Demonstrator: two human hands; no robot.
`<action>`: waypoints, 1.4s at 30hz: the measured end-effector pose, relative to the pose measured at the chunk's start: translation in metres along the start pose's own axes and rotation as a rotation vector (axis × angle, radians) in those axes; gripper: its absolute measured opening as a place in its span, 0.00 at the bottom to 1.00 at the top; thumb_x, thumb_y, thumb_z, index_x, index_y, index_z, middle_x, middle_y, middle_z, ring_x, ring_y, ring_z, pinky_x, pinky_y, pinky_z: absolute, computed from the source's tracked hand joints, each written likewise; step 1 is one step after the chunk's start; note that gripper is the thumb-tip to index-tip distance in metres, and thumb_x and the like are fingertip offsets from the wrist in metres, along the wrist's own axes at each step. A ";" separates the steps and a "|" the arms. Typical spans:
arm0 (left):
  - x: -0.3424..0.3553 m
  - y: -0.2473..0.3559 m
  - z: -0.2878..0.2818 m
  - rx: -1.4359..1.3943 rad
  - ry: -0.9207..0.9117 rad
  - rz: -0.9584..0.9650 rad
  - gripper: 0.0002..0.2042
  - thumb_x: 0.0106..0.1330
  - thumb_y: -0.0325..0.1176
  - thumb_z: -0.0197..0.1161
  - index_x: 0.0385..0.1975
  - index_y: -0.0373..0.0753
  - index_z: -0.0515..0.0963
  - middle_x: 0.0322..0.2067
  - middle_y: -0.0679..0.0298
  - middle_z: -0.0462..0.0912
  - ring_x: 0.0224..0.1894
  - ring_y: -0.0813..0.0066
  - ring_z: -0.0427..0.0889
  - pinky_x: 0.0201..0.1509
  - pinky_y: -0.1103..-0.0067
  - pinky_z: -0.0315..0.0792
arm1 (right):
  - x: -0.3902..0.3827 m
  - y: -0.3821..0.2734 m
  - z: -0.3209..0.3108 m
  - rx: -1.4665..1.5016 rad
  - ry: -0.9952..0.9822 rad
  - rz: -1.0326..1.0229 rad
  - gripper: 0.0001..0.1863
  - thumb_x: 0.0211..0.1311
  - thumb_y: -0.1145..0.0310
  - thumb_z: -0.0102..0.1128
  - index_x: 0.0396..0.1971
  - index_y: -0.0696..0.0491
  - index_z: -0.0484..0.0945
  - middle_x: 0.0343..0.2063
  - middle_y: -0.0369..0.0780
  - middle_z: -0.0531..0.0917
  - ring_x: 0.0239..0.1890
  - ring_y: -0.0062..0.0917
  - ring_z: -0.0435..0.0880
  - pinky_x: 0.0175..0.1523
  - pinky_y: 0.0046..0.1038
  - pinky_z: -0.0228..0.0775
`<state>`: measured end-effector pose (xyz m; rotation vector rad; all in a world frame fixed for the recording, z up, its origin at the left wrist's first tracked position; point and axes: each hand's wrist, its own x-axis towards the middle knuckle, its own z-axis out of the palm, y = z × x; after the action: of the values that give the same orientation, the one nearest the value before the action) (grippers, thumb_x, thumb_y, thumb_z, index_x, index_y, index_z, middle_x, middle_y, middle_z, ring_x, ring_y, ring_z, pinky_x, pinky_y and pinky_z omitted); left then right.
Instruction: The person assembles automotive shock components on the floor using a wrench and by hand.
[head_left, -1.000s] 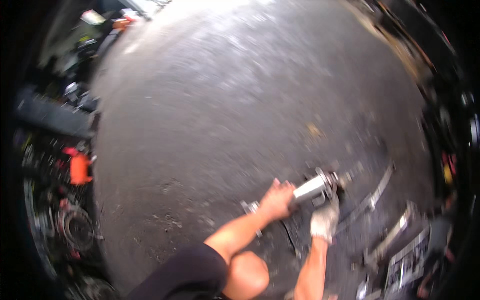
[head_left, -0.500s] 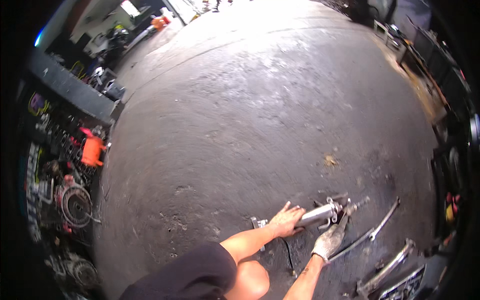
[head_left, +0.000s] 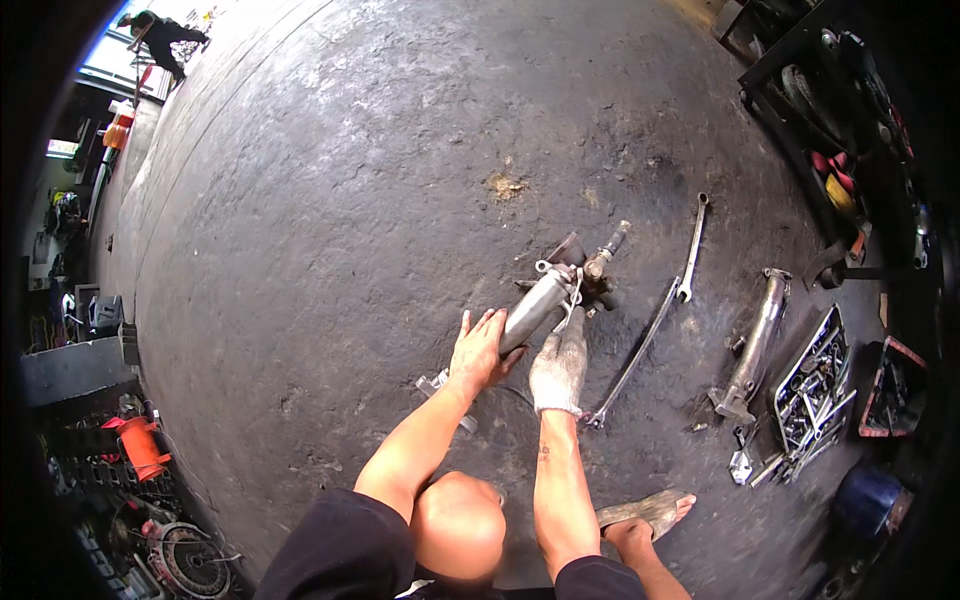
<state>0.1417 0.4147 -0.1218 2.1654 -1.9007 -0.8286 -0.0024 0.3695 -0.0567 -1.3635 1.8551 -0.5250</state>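
Note:
My left hand (head_left: 480,350), bare, is closed round the near end of a shiny metal cylinder (head_left: 535,312) lying on the floor, thumb on its right side. My right hand (head_left: 559,368), in a pale knit glove, is closed beside the cylinder's far end. A thin bright metal piece (head_left: 577,287) shows just past its fingertips; what the fingers hold is hidden. At that end a dark, greasy fitting carries a threaded-looking rod (head_left: 614,242) pointing away. A small grey metal bracket (head_left: 432,383) lies left of my left wrist.
To the right lie a combination wrench (head_left: 693,250), a long thin rod (head_left: 640,350) and another metal tube (head_left: 757,345). Beyond them is a tray (head_left: 832,325) heaped with wrenches. A dark rack (head_left: 790,130) stands far right. Machine parts and an orange container (head_left: 142,448) line the left. A person (head_left: 160,40) is far off.
My view has turned right and tilted down, so the cylinder and both hands appear farther left and higher. Both hands stay at the cylinder, and the tool tray now shows more fully.

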 end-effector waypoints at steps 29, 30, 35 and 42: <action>-0.004 -0.006 -0.004 -0.001 0.005 -0.013 0.39 0.67 0.52 0.70 0.71 0.33 0.65 0.68 0.50 0.75 0.75 0.59 0.68 0.84 0.55 0.46 | 0.029 0.009 -0.023 -0.245 0.014 -0.270 0.25 0.72 0.74 0.53 0.68 0.52 0.72 0.34 0.57 0.84 0.38 0.55 0.85 0.44 0.51 0.76; -0.004 -0.007 -0.004 0.011 0.014 -0.005 0.40 0.67 0.52 0.70 0.71 0.33 0.65 0.68 0.50 0.75 0.75 0.59 0.68 0.84 0.55 0.47 | 0.035 0.003 -0.034 -0.357 -0.059 -0.298 0.25 0.69 0.74 0.53 0.66 0.54 0.73 0.34 0.55 0.85 0.39 0.50 0.87 0.46 0.45 0.80; 0.000 -0.001 0.003 -0.026 0.053 0.018 0.40 0.63 0.50 0.73 0.70 0.33 0.66 0.67 0.48 0.75 0.73 0.55 0.70 0.82 0.52 0.49 | 0.087 0.012 -0.087 -0.397 -0.262 -0.430 0.19 0.73 0.71 0.53 0.61 0.52 0.80 0.43 0.51 0.89 0.45 0.48 0.89 0.52 0.42 0.83; -0.009 -0.009 -0.002 -0.052 0.081 -0.032 0.40 0.65 0.54 0.71 0.69 0.32 0.67 0.66 0.47 0.76 0.72 0.53 0.71 0.82 0.51 0.50 | 0.124 0.025 -0.097 -0.186 -0.661 -0.381 0.25 0.76 0.61 0.55 0.69 0.50 0.74 0.62 0.54 0.80 0.67 0.47 0.77 0.69 0.38 0.69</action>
<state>0.1498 0.4244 -0.1218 2.1693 -1.7910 -0.7741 -0.1099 0.2516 -0.0549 -1.7638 1.1333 -0.0548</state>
